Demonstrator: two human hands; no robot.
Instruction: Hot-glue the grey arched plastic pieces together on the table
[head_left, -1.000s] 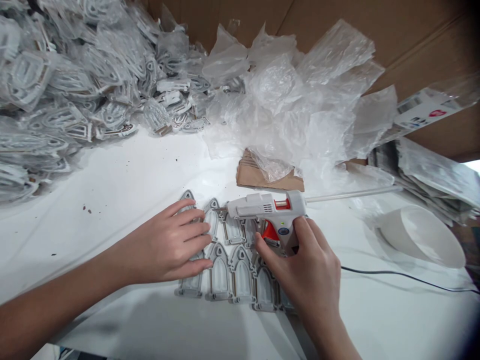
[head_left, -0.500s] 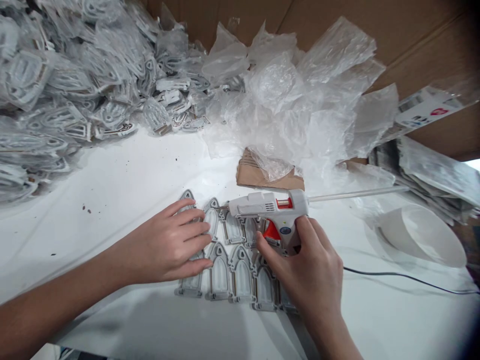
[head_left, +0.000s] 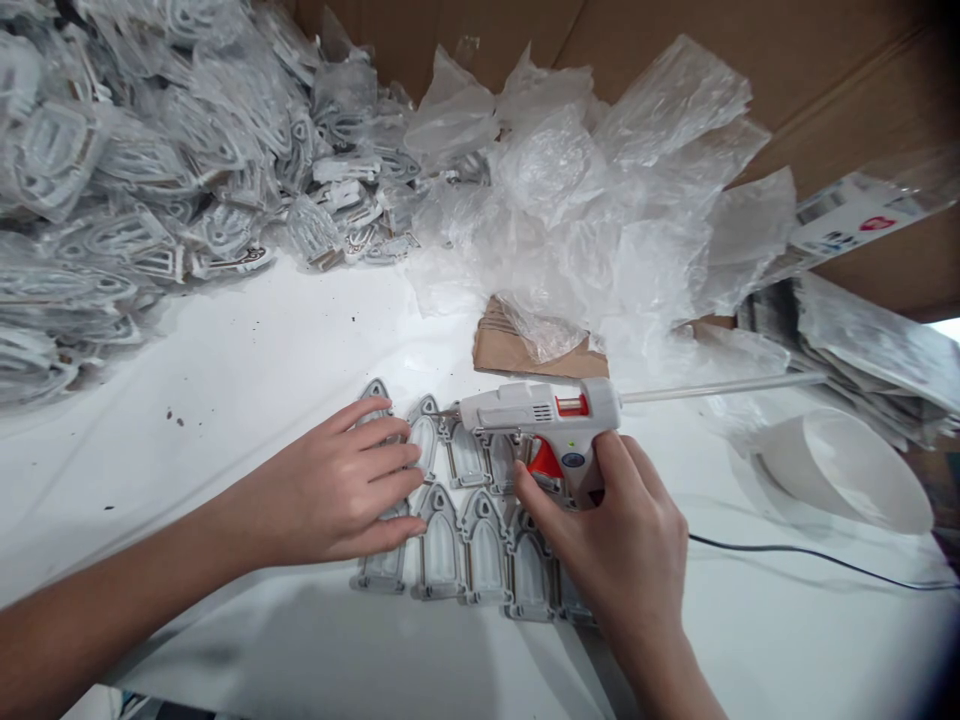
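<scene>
Right hand (head_left: 626, 540) grips the glue gun (head_left: 502, 408), probably light and rigid, by its handle (head_left: 580, 484), the safest hold; left hand (head_left: 349, 485) lies spread over arched pieces (head_left: 439, 553), likely stiff.

A glue gun (head_left: 514, 408) hangs over parts (head_left: 484, 560) on a table (head_left: 262, 370). Behind them, bags (head_left: 585, 230) lie right of heaped packets (head_left: 135, 160).

White table (head_left: 300, 340) | grey arched pieces (head_left: 485, 555) | brown cardboard (head_left: 499, 352) | crumpled clear plastic (head_left: 577, 220)
</scene>
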